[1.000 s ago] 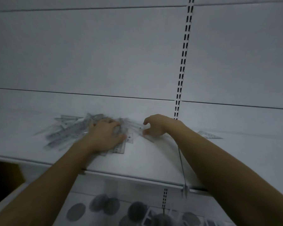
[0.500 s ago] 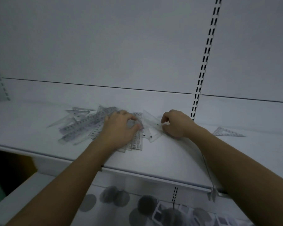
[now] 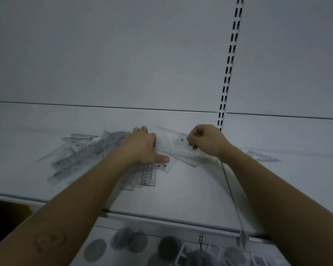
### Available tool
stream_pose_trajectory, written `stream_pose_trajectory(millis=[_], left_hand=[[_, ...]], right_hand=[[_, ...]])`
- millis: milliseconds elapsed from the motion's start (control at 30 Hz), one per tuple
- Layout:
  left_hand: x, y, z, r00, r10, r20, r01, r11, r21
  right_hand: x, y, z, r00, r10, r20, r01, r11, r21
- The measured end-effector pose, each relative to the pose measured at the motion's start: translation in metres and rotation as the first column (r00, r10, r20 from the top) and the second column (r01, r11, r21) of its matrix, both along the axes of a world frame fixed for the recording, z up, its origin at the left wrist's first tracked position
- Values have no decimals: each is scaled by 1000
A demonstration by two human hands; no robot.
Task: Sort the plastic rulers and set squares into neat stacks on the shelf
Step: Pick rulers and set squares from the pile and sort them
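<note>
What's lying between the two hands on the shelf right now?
Head view: overlapping clear plastic, a set square and rulers, spans from the left hand to the right hand, which pinches it.

Left forearm (image 3: pixel 71 215) — faint round mark (image 3: pixel 48 240)

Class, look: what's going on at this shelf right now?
A person is sorting a jumbled pile of clear plastic rulers and set squares on a white shelf. The left hand grips the pile while the right hand pinches one clear set square beside it. Another set square lies apart on the right. No neat stacks yet.
</note>
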State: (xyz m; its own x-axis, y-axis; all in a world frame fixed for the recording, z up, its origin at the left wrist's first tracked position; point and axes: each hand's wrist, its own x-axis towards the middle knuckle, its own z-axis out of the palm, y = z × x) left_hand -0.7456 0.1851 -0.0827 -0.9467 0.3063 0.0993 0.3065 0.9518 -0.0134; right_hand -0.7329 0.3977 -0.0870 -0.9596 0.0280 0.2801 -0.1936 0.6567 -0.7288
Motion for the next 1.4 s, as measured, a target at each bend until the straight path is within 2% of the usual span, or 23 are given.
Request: stream_pose_trajectory(millis=[167,233,300,333,433,600,700,767,867,967,1100,1167,1267,1400], left_hand=[[-10,0,3,997,-62,-49,59,996,-62],[-14,-2,2,994,-103,-42,104,994,19],[-17,-6,2,986,-156,50,146,976,163],[-19,-8,3,977,-193,96,173,968,182],[-22,-11,4,953,-248,174,232,967,105],[-26,-4,5,959,-220,180,202,973,112],[-26,-6,6,947,-236,219,202,965,166],[-24,-8,8,940,-267,210,240,960,147],[-18,-7,14,927,-361,105,353,932,83],[-10,-4,21,912,-411,-5,406,899,162],[-5,13,25,879,-464,-111,472,813,342],[-2,29,27,867,-482,-125,494,802,336],[4,57,28,869,-491,-63,483,814,324],[14,99,28,873,-483,-76,478,811,336]], right_hand=[[2,9,9,999,-46,-16,38,938,-345],[5,10,12,1000,0,7,3,897,-442],[6,10,13,998,52,32,-29,862,-505],[6,10,13,997,68,46,-34,849,-527],[7,13,16,991,106,86,-38,819,-573],[13,18,24,983,147,106,-36,734,-678],[13,24,25,988,106,110,-19,798,-602],[14,30,26,990,74,120,3,839,-545],[17,46,29,990,27,135,45,865,-500],[22,68,30,987,-48,150,110,891,-440],[37,101,34,968,-125,220,201,908,-367],[46,122,35,954,-190,234,260,910,-324],[53,154,33,918,-313,245,370,898,-238],[56,180,22,889,-365,276,426,881,-206]])
